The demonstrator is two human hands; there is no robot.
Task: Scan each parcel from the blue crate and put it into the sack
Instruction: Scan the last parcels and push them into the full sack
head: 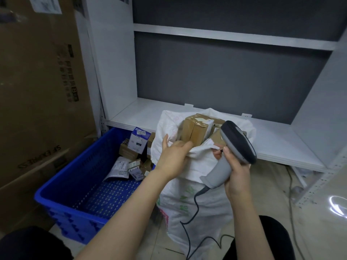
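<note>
Stacked brown cardboard boxes (37, 81) stand at left beside a white shelf unit (281, 139) with grey back panel (225, 81), thin cable (290, 194) trailing over the floor (266, 184) at right.

We're in a courier parcel depot, plainly: a tall cardboard carton (43, 87) printed SF EXPRESS stands on the left, white metal shelving (234, 37) lines the wall, a blue crate (62, 186) holds labelled parcels (139, 140), a white woven sack (197, 209) bulges with taped boxes, and there's a corded barcode scanner (236, 143) in hand.
</note>
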